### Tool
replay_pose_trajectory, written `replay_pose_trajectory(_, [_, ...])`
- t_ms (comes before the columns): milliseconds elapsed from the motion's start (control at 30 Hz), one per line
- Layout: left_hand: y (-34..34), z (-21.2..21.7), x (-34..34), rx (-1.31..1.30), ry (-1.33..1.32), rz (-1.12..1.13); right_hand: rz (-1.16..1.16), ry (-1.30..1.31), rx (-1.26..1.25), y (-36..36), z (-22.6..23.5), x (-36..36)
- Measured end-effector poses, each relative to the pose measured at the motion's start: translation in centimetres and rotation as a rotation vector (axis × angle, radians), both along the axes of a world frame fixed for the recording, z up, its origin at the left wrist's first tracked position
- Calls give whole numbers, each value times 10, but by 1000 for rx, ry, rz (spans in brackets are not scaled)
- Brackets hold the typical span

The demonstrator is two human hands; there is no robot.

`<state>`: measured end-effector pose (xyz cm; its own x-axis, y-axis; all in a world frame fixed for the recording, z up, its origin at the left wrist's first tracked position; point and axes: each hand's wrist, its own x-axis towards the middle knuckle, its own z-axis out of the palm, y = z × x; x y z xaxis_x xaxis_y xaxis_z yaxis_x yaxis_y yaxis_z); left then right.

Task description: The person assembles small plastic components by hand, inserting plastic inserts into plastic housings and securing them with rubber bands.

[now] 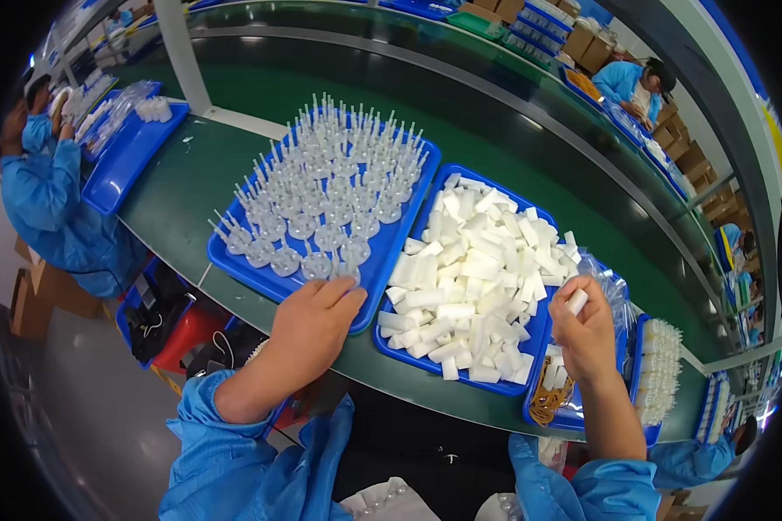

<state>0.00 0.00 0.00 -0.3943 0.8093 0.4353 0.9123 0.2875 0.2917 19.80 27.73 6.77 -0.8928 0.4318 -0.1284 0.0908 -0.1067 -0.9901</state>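
My left hand (317, 319) is at the near right corner of a blue tray (375, 291), its fingers bent together against a stemmed clear plastic part (346, 271). The thumb is hidden. Rows of similar round-based clear parts (330, 187) stand in this tray with their thin stems pointing up. Raised over the right side of the neighbouring tray, my right hand (585, 326) is closed around a small white block (576, 301), whose end shows between the fingers. A heap of white foam-like blocks (473, 278) fills that second blue tray (495, 385).
Right of the heap, a blue tray (530, 412) holds tan rubber bands (547, 401) and clear plastic bags (613, 291). Beyond it, another tray has packed whitish pieces (660, 369). A green belt (261, 65) runs behind. Co-workers in blue (56, 187) sit left and across.
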Motion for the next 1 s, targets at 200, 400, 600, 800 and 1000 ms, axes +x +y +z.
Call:
replay_pose_trajectory(200, [22,10,-10,-142,-27,235,-197,-143,470,-29,0,33])
replay_pose_trajectory(400, [26,5,-17,-97,48,236,-157,-93,569,-33,-16,45])
replay_pose_trajectory(600, [20,16,7,174,50,165,-248,-194,640,-24,-22,45])
replay_pose_trajectory(800, [9,16,18,283,-193,175,-327,-11,321,-22,-40,45])
replay_pose_trajectory(1000, [24,17,40,749,-873,89,-325,-13,-42,-16,-39,51])
